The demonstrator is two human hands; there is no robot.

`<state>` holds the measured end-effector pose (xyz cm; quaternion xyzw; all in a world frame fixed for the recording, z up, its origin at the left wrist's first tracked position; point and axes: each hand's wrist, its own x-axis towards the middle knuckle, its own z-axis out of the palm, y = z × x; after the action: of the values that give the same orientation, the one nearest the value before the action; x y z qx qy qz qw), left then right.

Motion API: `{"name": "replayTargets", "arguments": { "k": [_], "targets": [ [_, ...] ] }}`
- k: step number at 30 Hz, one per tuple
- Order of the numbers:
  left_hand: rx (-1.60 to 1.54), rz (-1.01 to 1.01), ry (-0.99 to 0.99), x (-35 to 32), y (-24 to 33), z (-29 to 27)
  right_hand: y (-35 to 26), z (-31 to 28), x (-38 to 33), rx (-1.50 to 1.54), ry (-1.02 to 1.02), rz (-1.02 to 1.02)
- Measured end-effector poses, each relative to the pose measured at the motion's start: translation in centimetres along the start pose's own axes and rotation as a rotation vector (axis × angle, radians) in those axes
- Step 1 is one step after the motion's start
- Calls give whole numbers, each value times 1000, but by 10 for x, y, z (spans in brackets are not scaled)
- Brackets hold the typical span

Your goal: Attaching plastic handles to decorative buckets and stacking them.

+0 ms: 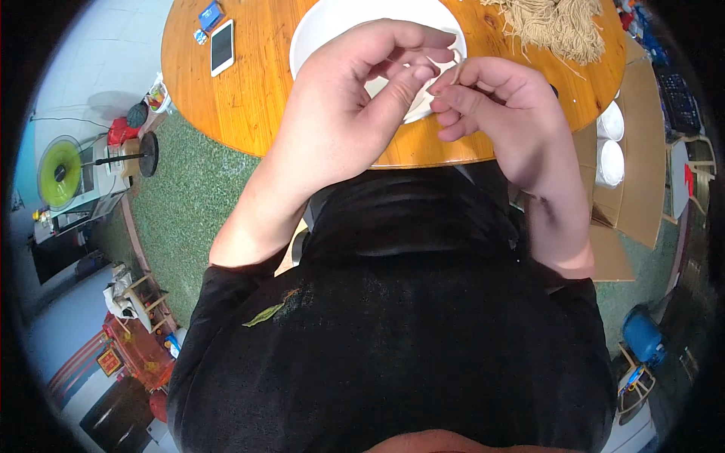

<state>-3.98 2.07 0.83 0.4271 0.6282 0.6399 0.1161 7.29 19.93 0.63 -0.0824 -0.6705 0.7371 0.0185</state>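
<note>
Over the near part of a round white dish [317,34], my two hands are raised close together. A short piece of tan cord [458,66] curves up between their fingertips. My left hand [362,94] is closed, thumb against the fingers, with the cord's upper end by its fingertips. My right hand [502,106] pinches the cord between thumb and forefinger. Most of what lies inside the fingers is hidden. At the far right of the table lies a loose bundle of tan cords [563,30].
The round wooden table [257,113] holds a white phone [223,47] and a small blue box [211,15] at the left. A green fan [62,172] stands on the left. Cardboard [642,151] and white round containers [609,162] are at the right.
</note>
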Motion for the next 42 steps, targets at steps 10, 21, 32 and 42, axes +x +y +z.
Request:
{"name": "replayTargets", "arguments": {
  "k": [10,21,32,42],
  "targets": [
    [133,-245,-304,-2,13,-10,6,-7,-11,90,-26,-6],
    [199,-347,-298,0,15,-5,15,-15,-18,44,-27,-33],
    [289,-277,-247,-1,13,-4,12,5,-21,-552,255,-371],
    [259,-272,-228,-2,8,-4,22,-3,-17,-123,97,-168]
  ]
}}
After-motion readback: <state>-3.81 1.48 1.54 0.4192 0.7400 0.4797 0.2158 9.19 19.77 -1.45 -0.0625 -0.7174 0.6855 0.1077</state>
